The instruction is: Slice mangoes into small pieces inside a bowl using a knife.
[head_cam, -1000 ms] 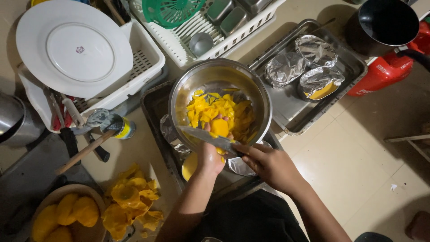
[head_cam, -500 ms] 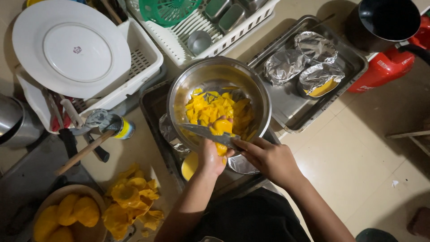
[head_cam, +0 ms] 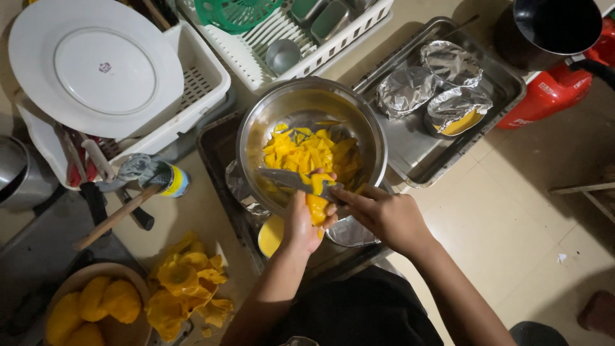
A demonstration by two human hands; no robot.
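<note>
The left hand point(head_cam: 300, 224) cups a piece of yellow fruit point(head_cam: 317, 206) over the near rim of the steel bowl point(head_cam: 256, 128), while the right hand point(head_cam: 384, 214) grips a knife point(head_cam: 291, 180), its handle probably hidden. Cuts are safest shallow, blade angled away from the palm, so pieces drop into the bowl.

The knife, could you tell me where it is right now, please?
In the head view the knife is at centre, in the right hand, its blade over the near rim of the steel bowl, above the fruit in the left hand.
</note>
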